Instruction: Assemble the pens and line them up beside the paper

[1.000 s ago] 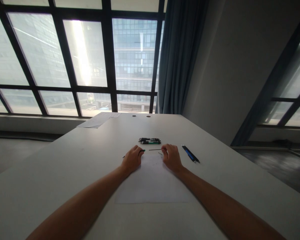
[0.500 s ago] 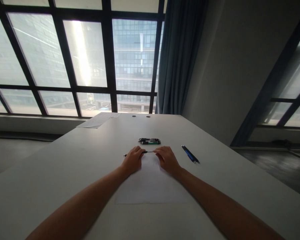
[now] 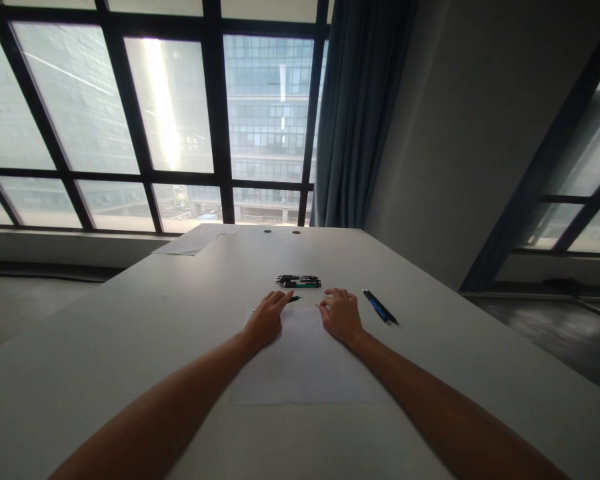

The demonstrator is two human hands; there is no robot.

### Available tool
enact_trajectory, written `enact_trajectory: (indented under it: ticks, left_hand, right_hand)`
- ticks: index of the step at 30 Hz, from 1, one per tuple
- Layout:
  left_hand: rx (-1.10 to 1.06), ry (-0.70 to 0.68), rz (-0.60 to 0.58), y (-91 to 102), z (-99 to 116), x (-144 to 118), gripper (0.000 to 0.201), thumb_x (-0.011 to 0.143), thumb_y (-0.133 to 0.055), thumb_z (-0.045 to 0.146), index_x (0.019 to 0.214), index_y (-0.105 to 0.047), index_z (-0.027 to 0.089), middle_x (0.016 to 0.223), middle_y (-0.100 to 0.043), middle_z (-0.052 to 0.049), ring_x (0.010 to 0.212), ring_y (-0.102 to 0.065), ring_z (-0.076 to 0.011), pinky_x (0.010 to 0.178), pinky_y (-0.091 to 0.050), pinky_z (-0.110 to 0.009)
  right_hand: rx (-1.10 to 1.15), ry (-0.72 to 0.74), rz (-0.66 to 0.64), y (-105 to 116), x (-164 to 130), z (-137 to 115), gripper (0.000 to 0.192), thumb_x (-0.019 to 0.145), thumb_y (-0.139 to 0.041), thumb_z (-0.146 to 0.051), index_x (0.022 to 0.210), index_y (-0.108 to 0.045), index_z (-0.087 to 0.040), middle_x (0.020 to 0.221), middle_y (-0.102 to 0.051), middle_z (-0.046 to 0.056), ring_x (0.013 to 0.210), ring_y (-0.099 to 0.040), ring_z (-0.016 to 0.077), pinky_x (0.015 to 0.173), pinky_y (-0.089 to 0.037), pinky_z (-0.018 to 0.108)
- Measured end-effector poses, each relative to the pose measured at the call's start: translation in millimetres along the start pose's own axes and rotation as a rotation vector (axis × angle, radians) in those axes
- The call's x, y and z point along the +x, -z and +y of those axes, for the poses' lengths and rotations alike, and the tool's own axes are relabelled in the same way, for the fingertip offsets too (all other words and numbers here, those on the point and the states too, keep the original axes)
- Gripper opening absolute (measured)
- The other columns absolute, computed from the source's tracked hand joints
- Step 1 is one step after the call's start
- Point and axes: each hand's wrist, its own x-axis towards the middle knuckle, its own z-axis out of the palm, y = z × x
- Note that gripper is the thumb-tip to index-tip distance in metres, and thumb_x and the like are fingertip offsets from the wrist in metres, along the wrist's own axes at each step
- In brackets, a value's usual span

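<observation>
Presently: left hand point(image 3: 267, 319) fingers closed on green pen point(image 3: 295, 299) | right hand point(image 3: 341, 313) curled, contents unclear | paper sheet point(image 3: 305, 363) on tabletop point(image 3: 130, 347) | pen bundle point(image 3: 299, 282) beyond.

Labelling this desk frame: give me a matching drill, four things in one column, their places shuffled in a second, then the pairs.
Things:
1. sheet of paper
2. blue pens
3. bundle of pens
4. green-tipped pen

Places:
A. beyond both hands, toward the window
B. at the fingers of the left hand
C. flat on the table between the forearms
D. right of the right hand, lying apart from it

Pairs: 1-C, 2-D, 3-A, 4-B
</observation>
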Motion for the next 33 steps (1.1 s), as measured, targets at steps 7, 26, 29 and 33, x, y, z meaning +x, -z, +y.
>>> enact_trajectory:
  ticks: [7,26,29,33]
  left_hand:
    - [0.098,0.084,-0.102,4.5,4,0,0.075,0.067,-0.043,-0.006,0.137,-0.049,0.019,0.110,-0.064,-0.009,0.097,-0.059,-0.0211,0.095,-0.050,-0.040]
    - [0.115,0.071,-0.161,8.8,10,1,0.077,0.067,-0.045,-0.003,0.140,-0.048,0.021,0.113,-0.065,-0.008,0.099,-0.062,-0.0210,0.094,-0.051,-0.037]
    - [0.127,0.066,-0.175,9.6,10,1,0.077,0.066,-0.046,-0.003,0.140,-0.049,0.021,0.114,-0.065,-0.009,0.099,-0.062,-0.0215,0.094,-0.051,-0.038]
    - [0.150,0.052,-0.204,10.2,11,2,0.074,0.067,-0.047,-0.002,0.138,-0.051,0.019,0.115,-0.065,-0.010,0.101,-0.061,-0.0238,0.094,-0.051,-0.040]
  right_hand:
    - [0.121,0.065,0.072,12,4,-10,0.012,0.089,-0.055,-0.010,0.083,-0.063,-0.018,0.095,-0.065,0.007,0.091,-0.055,0.0215,0.086,-0.034,0.037]
    - [0.155,0.224,0.112,21,3,-21,0.013,0.093,-0.052,-0.014,0.085,-0.061,-0.019,0.094,-0.064,0.006,0.087,-0.054,0.0194,0.084,-0.034,0.035]
    - [0.144,0.245,0.108,23,3,-22,0.013,0.093,-0.051,-0.014,0.086,-0.062,-0.018,0.094,-0.064,0.006,0.088,-0.054,0.0195,0.085,-0.034,0.035]
    - [0.132,0.283,0.100,26,4,-25,0.014,0.092,-0.051,-0.013,0.085,-0.062,-0.018,0.092,-0.064,0.006,0.087,-0.054,0.0196,0.084,-0.034,0.035]
